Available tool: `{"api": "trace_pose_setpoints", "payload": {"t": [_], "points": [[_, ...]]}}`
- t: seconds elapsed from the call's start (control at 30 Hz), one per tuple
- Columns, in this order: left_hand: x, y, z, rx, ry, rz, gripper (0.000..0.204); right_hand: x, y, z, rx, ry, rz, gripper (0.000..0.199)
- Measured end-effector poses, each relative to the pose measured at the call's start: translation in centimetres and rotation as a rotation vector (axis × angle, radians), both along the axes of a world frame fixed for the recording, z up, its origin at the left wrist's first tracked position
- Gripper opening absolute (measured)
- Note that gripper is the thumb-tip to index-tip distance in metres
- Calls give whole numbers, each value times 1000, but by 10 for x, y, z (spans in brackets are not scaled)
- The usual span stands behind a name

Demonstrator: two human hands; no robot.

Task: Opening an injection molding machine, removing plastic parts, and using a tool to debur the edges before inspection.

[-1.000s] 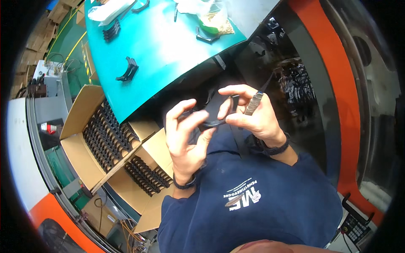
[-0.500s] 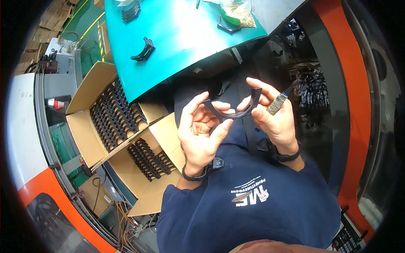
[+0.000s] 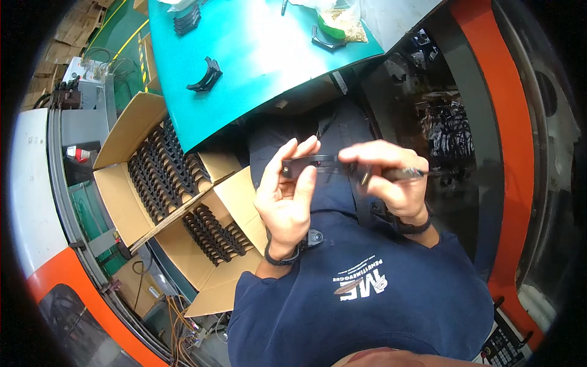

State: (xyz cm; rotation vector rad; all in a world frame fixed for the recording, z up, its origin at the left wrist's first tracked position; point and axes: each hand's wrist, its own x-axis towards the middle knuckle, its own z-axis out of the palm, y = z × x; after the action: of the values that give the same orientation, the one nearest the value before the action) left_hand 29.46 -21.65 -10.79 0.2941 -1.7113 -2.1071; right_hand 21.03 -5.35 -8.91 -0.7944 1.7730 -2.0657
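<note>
Black arc (image 3: 299, 164), one, is pinched by the left hand (image 3: 283, 211) near two open boxes (image 3: 125, 205); right hand's grip (image 3: 398, 186) I can't tell.

The curved part (image 3: 298, 166) is black, the shirt (image 3: 422, 300) navy, the tabletop (image 3: 197, 116) teal.

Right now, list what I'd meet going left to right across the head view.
Red-and-white fitting, upper cardboard box, left hand, right hand, orange machine frame on the right. The black part overlaps both hands, so it is left out.
</note>
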Motion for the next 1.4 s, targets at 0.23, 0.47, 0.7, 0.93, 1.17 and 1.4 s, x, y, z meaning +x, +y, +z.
{"api": "trace_pose_setpoints", "payload": {"t": [0.23,0.47,0.7,0.93,1.17,1.4], "points": [[-3,-2,-23,329,127,-53,25,-1,-3,-8,45,-713,255,28],[-6,0,-25,237,187,-75,31,3,-8,-2,58,-781,286,27],[-5,-1,-21,207,209,-56,41,12,-9,-1,7,-736,252,35],[-2,-1,-9,275,37,-87,45,20,-7,-7,153,-570,251,41],[-1,-16,-13,181,-23,-348,42,20,-11,1,242,-678,232,38],[4,-15,-15,175,-15,-122,31,14,-9,9,143,-785,210,23]]}}
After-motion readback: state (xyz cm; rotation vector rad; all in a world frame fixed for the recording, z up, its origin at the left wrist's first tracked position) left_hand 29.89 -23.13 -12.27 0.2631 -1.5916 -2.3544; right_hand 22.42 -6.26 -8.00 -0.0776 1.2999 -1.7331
